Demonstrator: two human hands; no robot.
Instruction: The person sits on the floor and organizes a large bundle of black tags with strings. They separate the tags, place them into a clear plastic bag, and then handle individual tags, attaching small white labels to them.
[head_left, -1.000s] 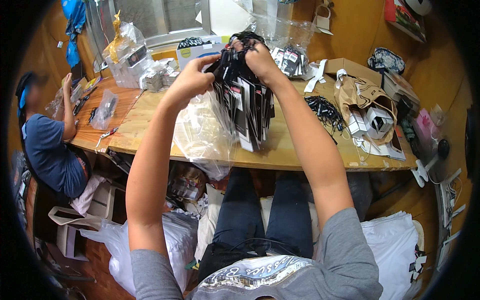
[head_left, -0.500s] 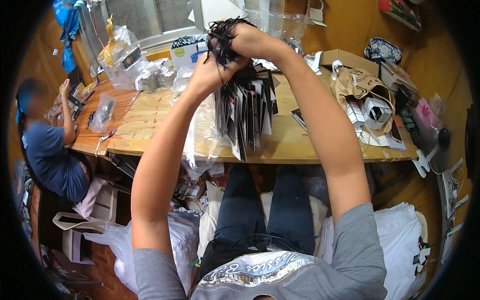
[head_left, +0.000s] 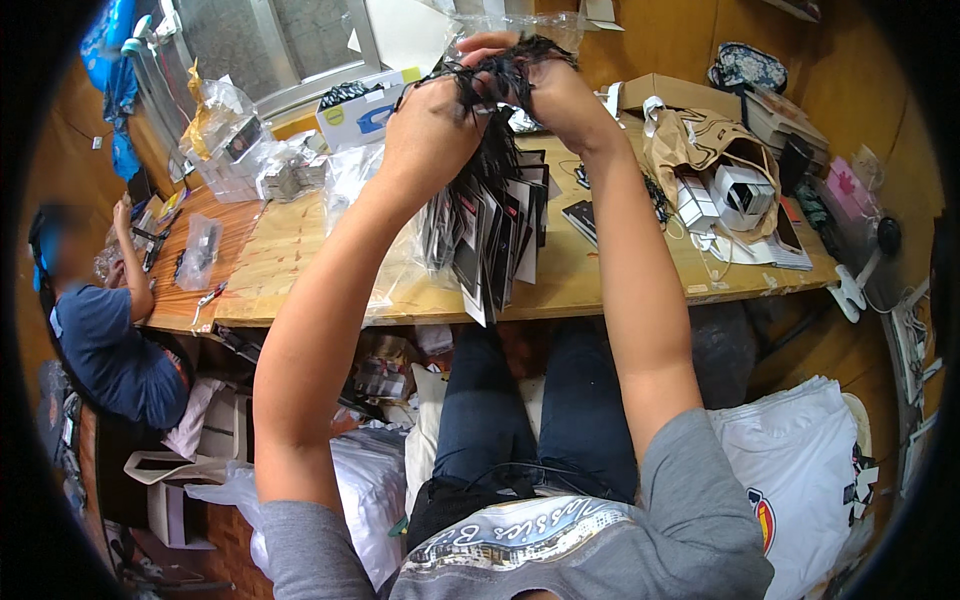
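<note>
A thick bunch of hang tags (head_left: 497, 225), mostly black and white cards, dangles by its strings above the front part of the wooden table (head_left: 290, 270). Both of my hands hold the black strings (head_left: 503, 78) high over the table. My left hand (head_left: 432, 130) is closed round the strings at the left side of the bundle. On the other side my right hand (head_left: 565, 100) grips the strings, its fingers curled and partly hidden among them. The cards hang down at uneven heights, their lower corners near the table's front edge.
A brown paper bag (head_left: 700, 140) with white boxes lies on the right of the table. Plastic-wrapped stacks (head_left: 290, 175) and a white-and-blue box (head_left: 360, 115) stand back left. Another person (head_left: 110, 320) sits at the far left. White cloth (head_left: 790, 460) is piled at lower right.
My hands have moved apart, the right one shifting rightward, and the strings are spread between them. The bunch of tags still hangs below. The whole view has tilted slightly.
</note>
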